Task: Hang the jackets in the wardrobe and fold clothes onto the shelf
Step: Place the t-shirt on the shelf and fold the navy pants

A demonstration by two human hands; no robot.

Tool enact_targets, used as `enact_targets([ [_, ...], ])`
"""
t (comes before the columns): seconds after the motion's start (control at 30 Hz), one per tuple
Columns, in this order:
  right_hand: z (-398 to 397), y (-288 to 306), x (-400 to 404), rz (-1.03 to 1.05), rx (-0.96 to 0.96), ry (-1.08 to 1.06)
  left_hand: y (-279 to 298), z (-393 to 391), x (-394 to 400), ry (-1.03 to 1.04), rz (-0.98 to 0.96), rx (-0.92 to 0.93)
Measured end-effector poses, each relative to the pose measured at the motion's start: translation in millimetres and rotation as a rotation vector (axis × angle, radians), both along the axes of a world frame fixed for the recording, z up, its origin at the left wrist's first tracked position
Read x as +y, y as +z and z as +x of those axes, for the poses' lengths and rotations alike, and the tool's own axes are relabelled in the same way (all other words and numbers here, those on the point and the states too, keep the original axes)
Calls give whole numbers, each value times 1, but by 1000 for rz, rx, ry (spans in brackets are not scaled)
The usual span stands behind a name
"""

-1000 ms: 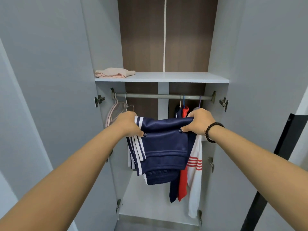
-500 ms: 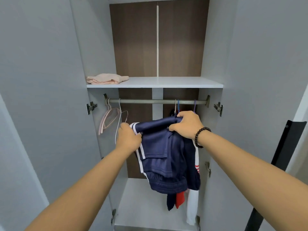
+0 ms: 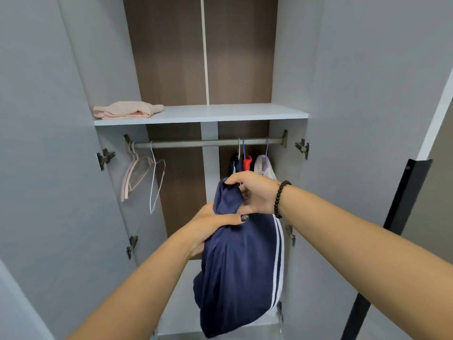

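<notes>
Fingers of the left hand [image 3: 210,229] curl round the bunched upper part of a navy garment [image 3: 240,271] with white side stripes, the thumb lying across the front of the cloth; fingers of the right hand [image 3: 255,192] pinch the garment's top edge just above and to the right, so both hands grip it in front of the open wardrobe [image 3: 289,57], below the level of the rail. At the far left, a folded pale pink cloth [image 3: 127,111] lies on the left end of the white shelf [image 3: 220,114]. Beneath the shelf a grey hanging rail [image 3: 196,143] runs across, and near its left end hang several bare hangers [image 3: 142,175], pinkish ones and a thin white wire one. The navy garment hangs down from the two hands in the near middle, its lower end reaching towards the wardrobe floor. Further right on the rail, behind the right hand, three clothes hang side by side: a dark jacket [image 3: 234,160], a red one [image 3: 247,162] on a blue hook, and a white one [image 3: 263,165] on a purple hook. A black bead bracelet [image 3: 280,200] circles the right wrist. At the far right stands a dark upright bar [image 3: 397,212] beside the wardrobe door [image 3: 367,119].
</notes>
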State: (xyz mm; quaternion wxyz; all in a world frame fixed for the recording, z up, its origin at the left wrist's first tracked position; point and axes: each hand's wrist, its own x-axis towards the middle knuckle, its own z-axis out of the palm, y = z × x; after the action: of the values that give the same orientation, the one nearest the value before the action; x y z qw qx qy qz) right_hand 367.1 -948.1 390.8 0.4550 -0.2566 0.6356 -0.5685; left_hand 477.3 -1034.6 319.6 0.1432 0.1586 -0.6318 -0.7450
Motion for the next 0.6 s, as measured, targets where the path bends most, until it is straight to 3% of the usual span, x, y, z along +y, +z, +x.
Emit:
enact_targets([
  [0.13,-14,-8,9,-52,-68,-23,-18,-2,-7,109,-2,-61],
  [0.2,-27,-26,11,-163,51,-220,-26,1,-10,130,29,-72],
  [0.3,-49,-68,28,-137,297,-416,-28,9,-23,104,74,-51],
  [0.37,-56,-95,38,-104,181,-371,-21,14,-37,94,109,10],
  [0.5,-47,-124,40,-209,-246,-122,-2,21,-62,64,182,134],
  [0.6,-37,-129,24,-304,-439,-129,6,21,-81,118,241,102],
])
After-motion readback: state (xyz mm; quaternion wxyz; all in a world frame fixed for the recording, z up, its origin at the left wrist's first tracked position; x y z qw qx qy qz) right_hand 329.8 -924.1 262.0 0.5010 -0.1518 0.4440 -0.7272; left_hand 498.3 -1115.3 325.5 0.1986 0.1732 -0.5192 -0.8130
